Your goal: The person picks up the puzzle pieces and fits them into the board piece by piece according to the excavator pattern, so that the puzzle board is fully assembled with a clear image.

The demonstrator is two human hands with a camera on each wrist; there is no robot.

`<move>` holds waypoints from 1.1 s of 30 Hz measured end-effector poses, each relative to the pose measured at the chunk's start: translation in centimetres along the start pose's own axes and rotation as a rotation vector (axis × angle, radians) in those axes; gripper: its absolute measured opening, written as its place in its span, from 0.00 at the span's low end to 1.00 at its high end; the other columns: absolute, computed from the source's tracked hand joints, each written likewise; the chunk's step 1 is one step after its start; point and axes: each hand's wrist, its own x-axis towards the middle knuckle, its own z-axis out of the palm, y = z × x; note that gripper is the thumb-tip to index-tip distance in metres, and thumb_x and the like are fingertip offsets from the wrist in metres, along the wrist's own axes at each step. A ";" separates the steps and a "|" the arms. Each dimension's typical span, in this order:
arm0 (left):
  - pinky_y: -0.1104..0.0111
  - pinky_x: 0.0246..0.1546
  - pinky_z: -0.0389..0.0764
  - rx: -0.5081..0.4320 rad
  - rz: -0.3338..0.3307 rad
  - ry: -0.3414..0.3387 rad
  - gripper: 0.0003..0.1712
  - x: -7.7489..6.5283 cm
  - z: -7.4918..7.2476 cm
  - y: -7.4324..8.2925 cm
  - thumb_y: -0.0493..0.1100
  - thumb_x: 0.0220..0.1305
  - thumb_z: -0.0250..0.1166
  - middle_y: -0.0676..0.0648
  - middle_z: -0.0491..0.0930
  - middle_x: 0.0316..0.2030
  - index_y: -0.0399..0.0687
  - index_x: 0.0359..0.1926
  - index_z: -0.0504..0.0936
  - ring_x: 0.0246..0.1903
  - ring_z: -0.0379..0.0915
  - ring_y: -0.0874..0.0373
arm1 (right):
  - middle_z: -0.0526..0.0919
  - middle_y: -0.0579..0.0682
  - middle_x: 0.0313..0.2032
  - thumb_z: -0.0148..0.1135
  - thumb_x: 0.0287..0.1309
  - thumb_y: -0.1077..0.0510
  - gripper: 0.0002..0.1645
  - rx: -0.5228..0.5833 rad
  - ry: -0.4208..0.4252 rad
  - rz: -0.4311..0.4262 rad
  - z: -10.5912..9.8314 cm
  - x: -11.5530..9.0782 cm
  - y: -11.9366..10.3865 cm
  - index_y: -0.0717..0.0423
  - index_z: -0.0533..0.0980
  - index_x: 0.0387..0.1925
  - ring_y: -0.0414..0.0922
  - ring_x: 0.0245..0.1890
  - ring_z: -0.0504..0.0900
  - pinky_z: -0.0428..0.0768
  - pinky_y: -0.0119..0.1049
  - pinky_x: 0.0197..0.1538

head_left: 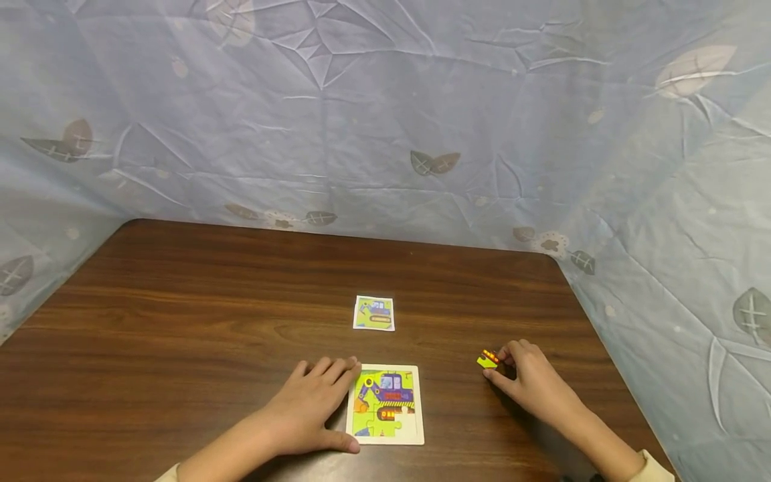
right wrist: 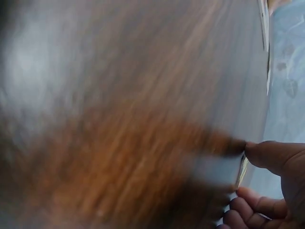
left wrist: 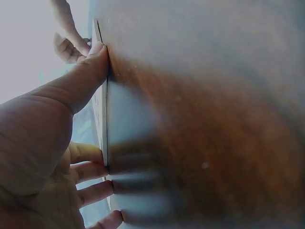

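A jigsaw puzzle in a square white frame (head_left: 419, 415) lies near the table's front, its picture a purple excavator on green. Its lower right corner shows a bare pale patch. My left hand (head_left: 313, 408) rests at the frame's left side, fingers extended near the upper left corner and thumb by the lower left one. In the left wrist view, that thumb (left wrist: 90, 69) touches the frame's edge. Off to the right, my right hand (head_left: 533, 381) pinches a green puzzle piece (head_left: 486, 362) with a red and yellow band between thumb and forefinger, at the tabletop.
Behind the puzzle lies a small picture card (head_left: 374, 313) with the same excavator. The brown wooden table (head_left: 211, 301) meets a hanging grey-blue cloth (head_left: 373, 120) with a leaf print at the back and both sides.
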 end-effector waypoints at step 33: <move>0.35 0.66 0.68 0.001 0.016 0.018 0.68 0.0 0.1 -0.1 0.81 0.51 0.67 0.40 0.65 0.78 0.41 0.80 0.62 0.71 0.66 0.44 | 0.81 0.42 0.35 0.77 0.57 0.58 0.11 -0.021 0.075 -0.105 -6.3 0.5 -2.4 0.51 0.80 0.36 0.37 0.38 0.77 0.81 0.35 0.42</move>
